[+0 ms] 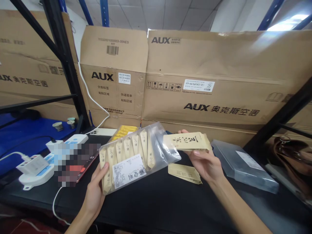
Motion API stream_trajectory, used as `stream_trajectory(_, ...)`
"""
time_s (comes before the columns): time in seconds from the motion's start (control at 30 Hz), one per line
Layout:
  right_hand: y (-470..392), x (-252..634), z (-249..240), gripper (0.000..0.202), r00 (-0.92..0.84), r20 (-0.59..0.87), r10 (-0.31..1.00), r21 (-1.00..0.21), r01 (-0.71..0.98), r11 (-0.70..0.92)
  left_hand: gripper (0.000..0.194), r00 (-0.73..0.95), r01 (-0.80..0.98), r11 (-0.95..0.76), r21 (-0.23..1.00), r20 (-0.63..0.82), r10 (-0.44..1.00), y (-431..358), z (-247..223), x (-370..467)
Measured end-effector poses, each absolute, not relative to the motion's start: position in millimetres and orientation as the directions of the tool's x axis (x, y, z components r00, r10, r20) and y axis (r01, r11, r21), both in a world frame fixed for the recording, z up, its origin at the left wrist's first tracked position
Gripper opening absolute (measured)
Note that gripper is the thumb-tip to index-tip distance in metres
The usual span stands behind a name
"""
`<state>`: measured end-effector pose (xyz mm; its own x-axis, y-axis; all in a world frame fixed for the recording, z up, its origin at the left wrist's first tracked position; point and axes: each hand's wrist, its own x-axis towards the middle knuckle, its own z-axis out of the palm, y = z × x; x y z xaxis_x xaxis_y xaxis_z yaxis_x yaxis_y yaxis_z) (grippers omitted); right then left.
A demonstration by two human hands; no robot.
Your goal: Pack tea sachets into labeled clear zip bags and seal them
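A person's left hand [96, 191] grips a clear pouch [136, 156] of kraft sachets above the black table [158, 204]. Right of the pouch, the right hand [204, 162] pinches one sachet [186, 141] at its mouth; another sachet [184, 173] lies below. Filling seems underway, needing careful alignment.

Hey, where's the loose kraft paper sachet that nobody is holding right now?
The loose sachet lies on the black table right of centre in the head view, just under the right hand and right of the clear bag.

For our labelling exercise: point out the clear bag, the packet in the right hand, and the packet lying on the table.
Clear bag [136, 156]: head view, on its white label.
Held packet [186, 141]: head view, middle of its printed face.
Table packet [184, 172]: head view, middle of its top face.
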<state>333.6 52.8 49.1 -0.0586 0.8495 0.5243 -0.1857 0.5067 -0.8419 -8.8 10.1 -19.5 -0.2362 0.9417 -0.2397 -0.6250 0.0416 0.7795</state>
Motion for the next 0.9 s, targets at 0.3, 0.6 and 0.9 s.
stream_trajectory(0.3,49.1,322.0,50.3,0.043,-0.305,0.201,0.931,-0.977,0.002,0.211,0.080,-0.197,-0.473,0.008,0.881,-0.115,0.974,6.9,-25.1,-8.6)
stream_trajectory(0.6,38.1,304.0,39.8,0.052,-0.292,-0.067,0.954,-0.993,-0.079,-0.093,0.076,-0.166,-0.382,-0.035,0.924,-0.031,0.986,5.8,-32.5,-8.9)
stream_trajectory(0.9,47.4,292.8,19.5,0.073,-0.259,0.136,0.956,-0.935,0.285,0.211,0.073,-0.129,-0.340,-0.046,0.939,0.002,0.992,8.2,-38.0,-12.8)
